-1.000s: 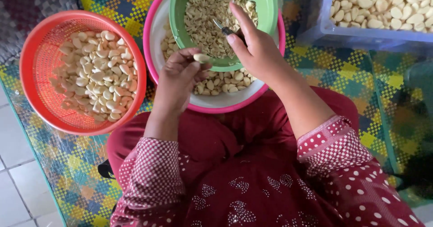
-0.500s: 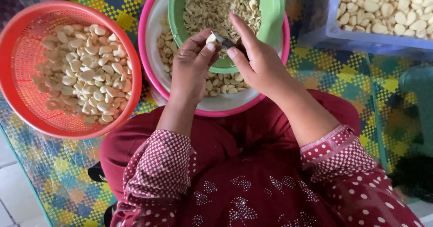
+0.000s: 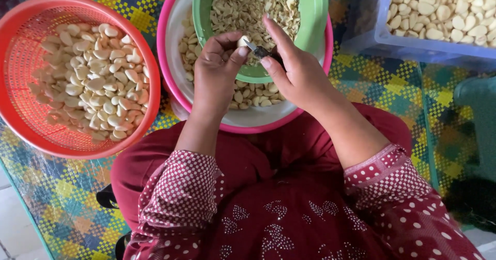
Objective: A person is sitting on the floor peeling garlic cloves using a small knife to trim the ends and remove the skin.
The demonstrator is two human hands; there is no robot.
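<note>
- Both our hands have risen from the pink basin's pile since the earlier frames and now meet over the near rim of the green bowl [image 3: 315, 12]; we judge the peeling of this piece is under way.
- Our left hand [image 3: 217, 76] pinches one pale garlic clove [image 3: 243, 41] between thumb and fingers.
- Our right hand [image 3: 294, 71] is closed around a small knife [image 3: 258, 49], its blade touching the clove.
- Unpeeled cloves lie in the pink basin [image 3: 168, 43] beneath the bowl.
- At the mat's left edge, a red basket [image 3: 20, 37] holds peeled cloves; at its far right corner stands a clear blue tub [image 3: 382, 37]. We see no labels.
</note>
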